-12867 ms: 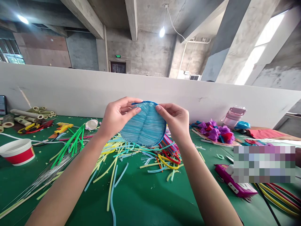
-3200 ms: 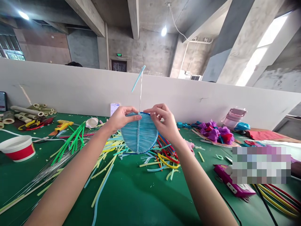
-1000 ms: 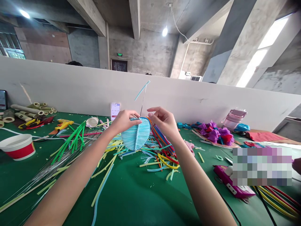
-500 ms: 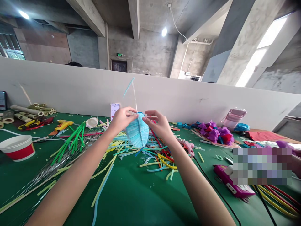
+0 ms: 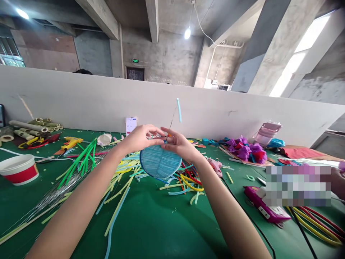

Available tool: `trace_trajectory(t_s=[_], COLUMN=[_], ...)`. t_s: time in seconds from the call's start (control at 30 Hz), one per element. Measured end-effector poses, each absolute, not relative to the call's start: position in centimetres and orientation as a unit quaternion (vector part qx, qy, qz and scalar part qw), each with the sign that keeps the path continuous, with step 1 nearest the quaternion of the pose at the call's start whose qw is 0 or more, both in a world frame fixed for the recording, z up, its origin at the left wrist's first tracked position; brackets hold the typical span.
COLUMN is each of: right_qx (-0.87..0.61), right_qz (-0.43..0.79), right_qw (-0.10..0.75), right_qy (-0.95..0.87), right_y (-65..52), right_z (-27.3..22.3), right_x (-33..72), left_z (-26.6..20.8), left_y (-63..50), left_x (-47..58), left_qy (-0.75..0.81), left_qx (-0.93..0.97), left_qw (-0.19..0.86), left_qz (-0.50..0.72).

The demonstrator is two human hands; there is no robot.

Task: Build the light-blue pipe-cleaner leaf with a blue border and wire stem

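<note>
In the head view, a round, flat blue thread-covered piece with a darker rim and a centre rib hangs above the table. My left hand pinches its upper edge from the left. From the right, my right hand is closed on the same top edge, its fingertips close to the left ones. A thin wire rises from between the fingers, and a short light-blue tube shows at its upper end. The fingers hide the exact grip points.
Cut tubes and strips litter the green table. At left are a paper cup, green tubes, a yellow glue gun and bamboo pieces. Purple flowers and a magenta box lie right, near another person's hand.
The blue piece has turned from a narrow, slanted view to a broad face. The wire with its tube has swung from left to right. My hands have come closer together and slightly lower.
</note>
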State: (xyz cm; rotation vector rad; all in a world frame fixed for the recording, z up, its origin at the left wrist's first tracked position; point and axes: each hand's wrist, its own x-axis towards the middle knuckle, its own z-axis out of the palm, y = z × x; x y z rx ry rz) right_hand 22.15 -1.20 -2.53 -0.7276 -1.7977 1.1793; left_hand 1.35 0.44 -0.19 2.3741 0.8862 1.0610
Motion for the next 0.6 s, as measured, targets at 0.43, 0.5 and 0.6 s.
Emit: trace_trajectory(t_s=[0.43,0.5,0.6], right_qx=[-0.425,-0.414,-0.396], right_qz=[0.266,0.276,0.287], right_qw=[0.362,0.380,0.387], right_qy=[-0.786,-0.780,-0.782], right_y=[-0.8,-1.0,-1.3], right_z=[-6.3,-6.4,-6.3], right_x=[23.7,23.0,22.0], left_z=[-4.2,-4.9,-6.1], left_y=[-1.0,-1.3,-1.6], left_x=[0.3,0.4,0.3], left_qy=[0.349,0.354,0.365], left_qx=[0.813,0.811,0.789], left_qw=[0.305,0.276,0.258], left_qz=[0.353,0.376,0.422])
